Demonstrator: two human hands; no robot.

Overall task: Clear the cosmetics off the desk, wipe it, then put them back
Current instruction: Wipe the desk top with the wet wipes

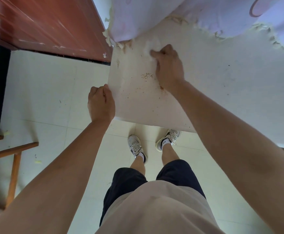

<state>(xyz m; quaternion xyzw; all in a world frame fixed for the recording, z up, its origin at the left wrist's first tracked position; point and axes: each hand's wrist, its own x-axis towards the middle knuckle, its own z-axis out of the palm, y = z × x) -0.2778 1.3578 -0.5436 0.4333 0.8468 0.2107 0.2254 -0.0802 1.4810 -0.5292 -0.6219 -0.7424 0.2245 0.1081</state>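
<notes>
The white desk top (222, 81) carries no cosmetics in view. My right hand (169, 68) presses a crumpled white tissue (148, 45) onto the desk near its back left corner, fingers curled round it. Brown crumbs (147, 75) lie just left of that hand, and more crumbs (161, 87) sit by its wrist. My left hand (100, 103) is curled at the desk's left edge, thumb lying on the rim.
A pale lilac cloth (197, 12) with a frayed fringe drapes over the back of the desk. A red-brown wooden panel (44, 26) stands at the left. A wooden chair (14, 159) is at the lower left on the tiled floor (44, 92).
</notes>
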